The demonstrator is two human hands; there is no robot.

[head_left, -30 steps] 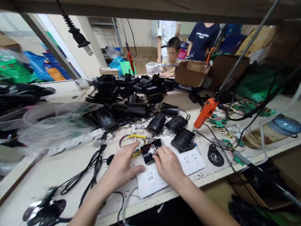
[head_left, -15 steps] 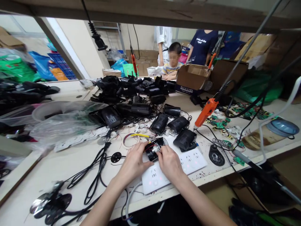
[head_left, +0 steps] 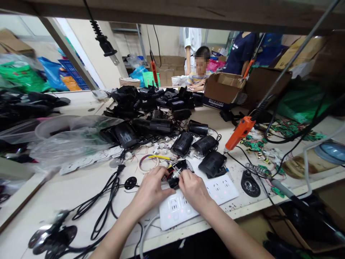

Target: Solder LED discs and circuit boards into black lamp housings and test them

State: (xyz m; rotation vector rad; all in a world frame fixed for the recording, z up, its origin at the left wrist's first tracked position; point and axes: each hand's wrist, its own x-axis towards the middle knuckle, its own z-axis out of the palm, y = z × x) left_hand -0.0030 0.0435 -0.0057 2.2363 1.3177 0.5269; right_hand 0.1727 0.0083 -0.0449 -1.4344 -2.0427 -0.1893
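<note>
An opened black housing (head_left: 174,181) with wires and a small metal-and-white part inside lies between my hands, over the back edge of a white socket strip (head_left: 178,212). My left hand (head_left: 154,185) is curved round the housing's left side, thumb near the strip. On the housing's right, my right hand (head_left: 192,187) has its fingers pressed together at the small part; the fingertips are partly hidden. A yellow-tipped tool (head_left: 161,157) and a coil of thin wire (head_left: 145,163) lie just behind.
Closed black housings (head_left: 211,163) are piled behind my hands. An orange electric screwdriver (head_left: 239,133) hangs at the right, near a soldering iron (head_left: 285,189) and green circuit boards (head_left: 253,144). Black cords (head_left: 110,190) lie left. People are across the table, beside a cardboard box (head_left: 223,90).
The view has shifted slightly. The housing appears tilted differently between my hands, and my right fingers have closed more tightly at its small part. The dark-shirted person has moved slightly right.
</note>
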